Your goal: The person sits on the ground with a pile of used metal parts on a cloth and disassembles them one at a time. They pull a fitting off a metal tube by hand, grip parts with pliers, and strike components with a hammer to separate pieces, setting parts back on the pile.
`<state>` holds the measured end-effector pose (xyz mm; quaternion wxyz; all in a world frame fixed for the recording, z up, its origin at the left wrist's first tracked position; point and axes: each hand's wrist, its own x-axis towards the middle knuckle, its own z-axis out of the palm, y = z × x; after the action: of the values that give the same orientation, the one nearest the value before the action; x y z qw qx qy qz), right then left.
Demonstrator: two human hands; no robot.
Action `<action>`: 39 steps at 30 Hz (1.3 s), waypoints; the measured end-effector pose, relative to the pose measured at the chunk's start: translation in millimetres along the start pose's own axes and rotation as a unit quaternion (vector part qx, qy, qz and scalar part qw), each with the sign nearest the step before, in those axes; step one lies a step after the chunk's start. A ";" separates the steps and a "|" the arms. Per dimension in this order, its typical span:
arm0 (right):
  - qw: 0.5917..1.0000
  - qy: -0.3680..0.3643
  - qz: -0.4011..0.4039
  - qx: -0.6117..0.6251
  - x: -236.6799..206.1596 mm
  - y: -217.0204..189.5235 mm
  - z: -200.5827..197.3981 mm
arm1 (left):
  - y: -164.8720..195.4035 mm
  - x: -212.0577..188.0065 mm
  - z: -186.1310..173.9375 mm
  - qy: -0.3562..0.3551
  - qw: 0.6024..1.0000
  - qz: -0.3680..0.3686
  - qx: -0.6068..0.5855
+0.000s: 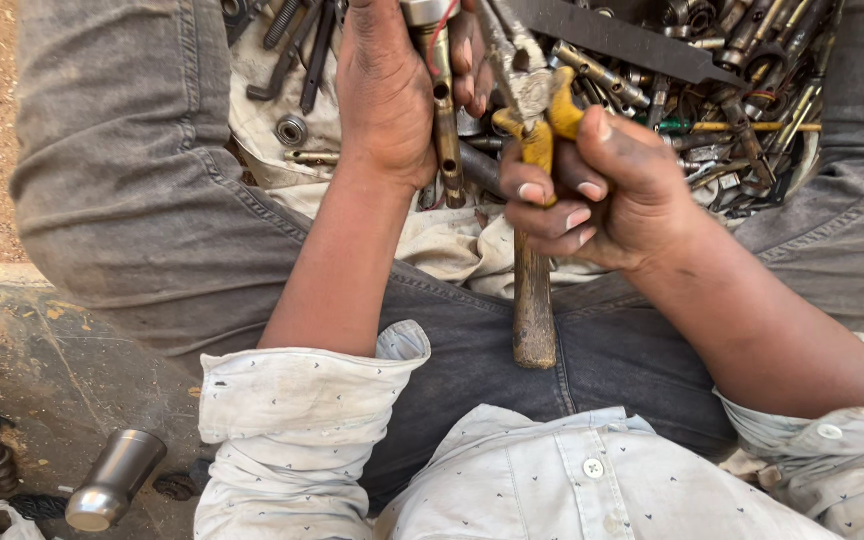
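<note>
Fingers of right hand (602, 190) clench yellow-handled pliers (537, 115); left hand (387, 90) grips metal tube (444, 120).

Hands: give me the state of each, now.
Left hand: closed around a metal tube.
Right hand: closed on yellow-handled pliers.
</note>
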<state>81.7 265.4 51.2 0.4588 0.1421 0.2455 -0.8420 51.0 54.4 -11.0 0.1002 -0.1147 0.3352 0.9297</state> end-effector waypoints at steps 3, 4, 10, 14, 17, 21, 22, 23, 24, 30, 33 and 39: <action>0.981 0.072 -0.059 -0.169 -1.9 -16.7 17.2 | 7.5 1.5 4.2 -0.001 0.999 -0.036 0.001; 0.964 0.101 -0.079 -0.232 -2.8 -19.6 22.2 | 9.6 2.1 5.3 0.002 0.999 -0.044 0.004; 0.785 0.129 -0.213 -0.568 -13.4 -26.2 30.9 | 18.9 5.1 8.7 -0.039 0.994 -0.007 0.104; 0.716 0.153 -0.302 -0.611 -8.4 -26.9 29.2 | 23.4 0.7 8.8 -0.080 0.952 0.097 0.278; 0.614 0.109 -0.408 -0.667 1.2 -28.0 32.8 | 22.3 -1.6 9.5 -0.068 0.916 0.173 0.355; 0.538 0.097 -0.376 -0.748 0.8 -29.3 41.2 | 19.6 -1.7 6.2 -0.113 0.897 0.253 0.344; 0.482 0.091 -0.339 -0.803 -2.0 -32.3 42.3 | 19.1 -1.8 4.4 -0.126 0.893 0.265 0.341; 0.446 0.095 -0.334 -0.825 -4.9 -35.2 42.9 | 18.6 -1.2 2.4 -0.129 0.891 0.268 0.343; 0.410 0.099 -0.329 -0.845 -6.9 -37.6 42.9 | 18.1 -1.5 0.3 -0.127 0.891 0.267 0.345; 0.600 0.115 -0.369 -0.700 -6.0 -44.1 43.1 | 15.6 0.9 -6.1 -0.107 0.872 0.290 0.379; 0.458 0.073 -0.317 -0.827 -6.0 -46.6 45.4 | 19.2 -1.5 -3.7 -0.094 0.880 0.273 0.377; 0.583 0.127 -0.325 -0.733 -10.4 -43.0 43.5 | 28.9 -2.7 5.8 -0.101 0.854 0.258 0.440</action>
<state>50.4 268.8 104.7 0.0666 -0.2267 0.8651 -0.4425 45.2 36.0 11.4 -0.0694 0.1266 0.7147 0.6843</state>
